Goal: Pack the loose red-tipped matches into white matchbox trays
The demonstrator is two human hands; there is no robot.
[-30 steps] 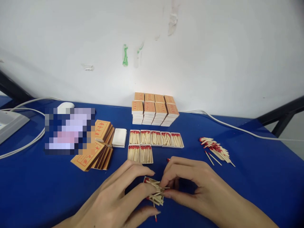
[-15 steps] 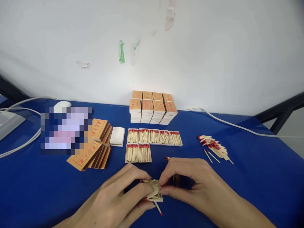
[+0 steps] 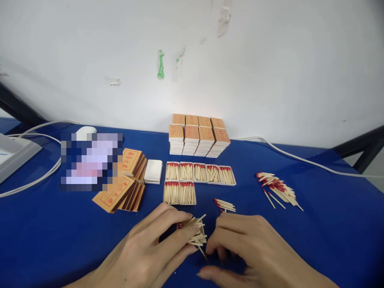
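My left hand (image 3: 153,242) grips a small matchbox tray (image 3: 204,231), thumb at the near side and fingers over the top. Loose matches (image 3: 197,240) lie in the tray at odd angles, several poking past its right end; one slants down towards my right fingertips. Just right of the tray is my right hand (image 3: 249,244), its thumb apart from its bent fingers and nothing visible between them. Beyond its knuckles a few matches (image 3: 225,205) rest on the blue table. Filled trays (image 3: 180,193) stand in two rows ahead of my left hand.
Stacked matchboxes (image 3: 195,136) stand against the wall. Orange matchbox sleeves (image 3: 115,194) are piled at left beside white trays (image 3: 153,171). A heap of matches (image 3: 279,188) lies at right. A blurred-out device (image 3: 93,160), a white mouse (image 3: 86,133) and cables (image 3: 288,158) are further back.
My right hand has drawn away from the tray to the right and its thumb has parted from the fingers. My left hand stays on the tray. The view has shifted slightly left.
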